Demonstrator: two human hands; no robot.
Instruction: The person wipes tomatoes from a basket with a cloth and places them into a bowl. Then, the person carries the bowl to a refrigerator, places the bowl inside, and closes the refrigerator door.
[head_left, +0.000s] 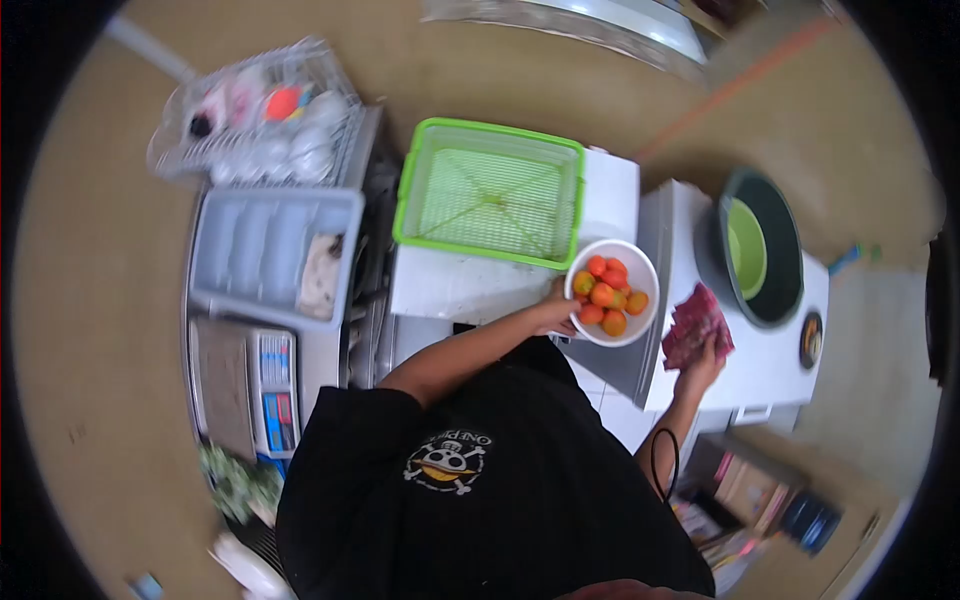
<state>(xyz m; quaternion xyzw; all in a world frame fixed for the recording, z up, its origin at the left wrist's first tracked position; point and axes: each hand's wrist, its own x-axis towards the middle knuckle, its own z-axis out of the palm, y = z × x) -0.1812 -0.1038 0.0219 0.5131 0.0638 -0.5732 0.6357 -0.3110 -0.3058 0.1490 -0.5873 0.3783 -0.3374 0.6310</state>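
Observation:
My left hand (556,312) grips the rim of a white bowl (650,300) from its left side. Several red and orange tomatoes (602,295) lie in the bowl, which is beside the lower right corner of a green basket (412,215). My right hand (702,372) is closed on a crumpled dark red and pink cloth (697,330), to the right of the bowl and over a white surface (765,372).
A dark green basin (790,275) with a light green one (745,248) inside stands at right. At left are a grey divided tray (205,250), a weighing scale (225,380) and a wire rack (345,150) of bagged items. Green leaves (235,480) lie lower left.

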